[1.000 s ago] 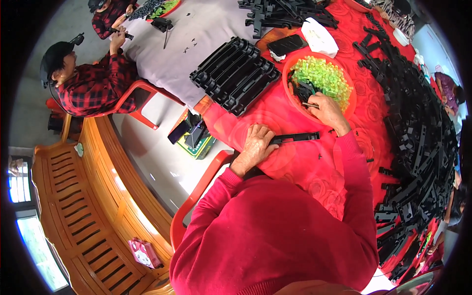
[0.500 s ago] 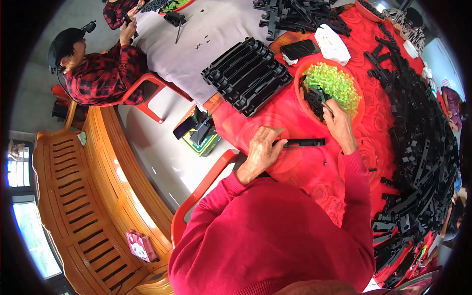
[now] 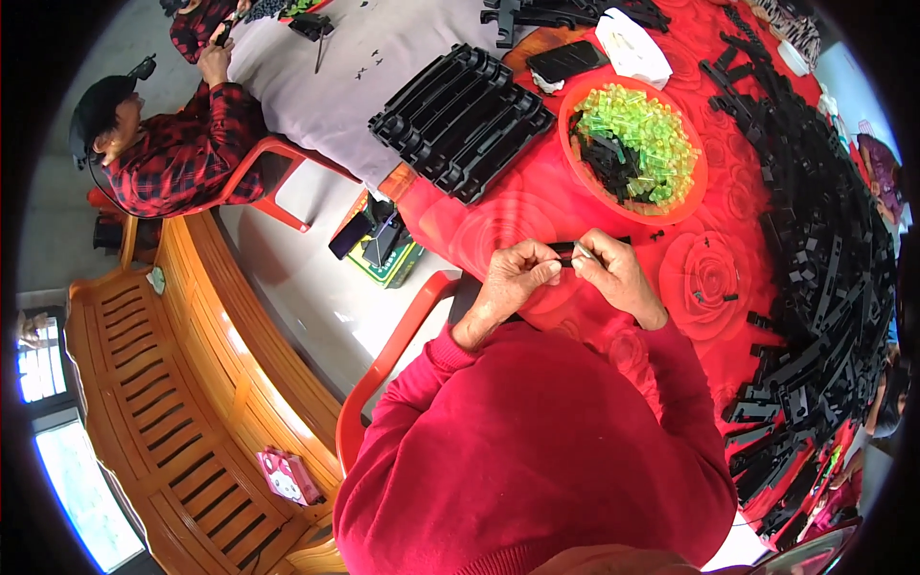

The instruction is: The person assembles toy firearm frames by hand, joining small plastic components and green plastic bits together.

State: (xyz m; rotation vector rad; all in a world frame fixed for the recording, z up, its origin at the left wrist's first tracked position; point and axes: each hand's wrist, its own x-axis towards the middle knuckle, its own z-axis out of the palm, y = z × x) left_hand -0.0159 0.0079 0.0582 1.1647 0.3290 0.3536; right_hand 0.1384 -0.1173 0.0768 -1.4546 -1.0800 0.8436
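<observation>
Both hands meet over the red tablecloth just in front of my body. My left hand [image 3: 516, 280] is closed around one end of a narrow black plastic part [image 3: 564, 251], which runs on behind the other hand. My right hand [image 3: 618, 279] pinches at the same part, fingertips close to the left thumb. A small greyish thing shows between the right fingers, too small to name. Beyond the hands stands an orange-red bowl [image 3: 702, 182], holding yellow-green translucent pieces [image 3: 647, 129] and small black pieces [image 3: 608, 165].
Stacked black plastic parts [image 3: 462, 123] lie far left of the bowl. A big heap of black parts [image 3: 824, 259] covers the table's right side. A phone-like black slab [image 3: 565, 61] and white tissue pack [image 3: 632, 48] lie behind the bowl. Another person [image 3: 182, 144] sits at left.
My right hand has left the bowl and come down to the left hand, onto the black part. The left hand still holds that part. The view has shifted slightly.
</observation>
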